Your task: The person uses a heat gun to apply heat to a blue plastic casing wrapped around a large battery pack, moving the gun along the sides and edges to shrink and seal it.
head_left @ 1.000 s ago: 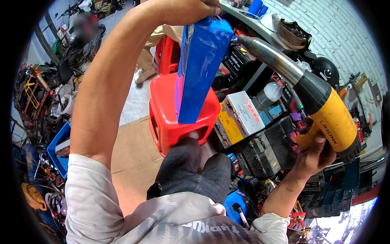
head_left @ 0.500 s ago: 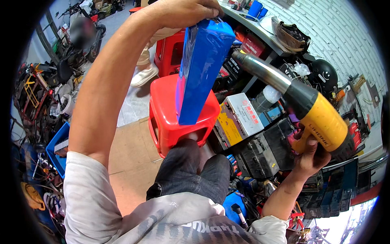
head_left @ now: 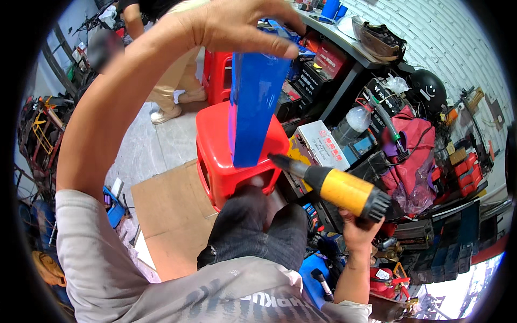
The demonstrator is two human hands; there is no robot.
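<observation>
A tall blue film-wrapped block stands upright on the red plastic stool between my knees. Over its top hangs my left hand, thumb and fingers spread apart; the hand hides part of the upper end, so contact there is hard to judge. My right hand grips a yellow and black heat gun at its handle. The gun's dark nozzle points left, close beside the block's lower end and apart from it.
Cardboard lies on the floor left of the stool. Boxed batteries and a white-topped case stand to the right, under a bench. Another person's legs show beyond the stool. A brush lies near my right thigh.
My left hand has opened off the block's top. The block now rests lower on the stool, more upright. The heat gun has swung down and left, toward the block's lower end.
</observation>
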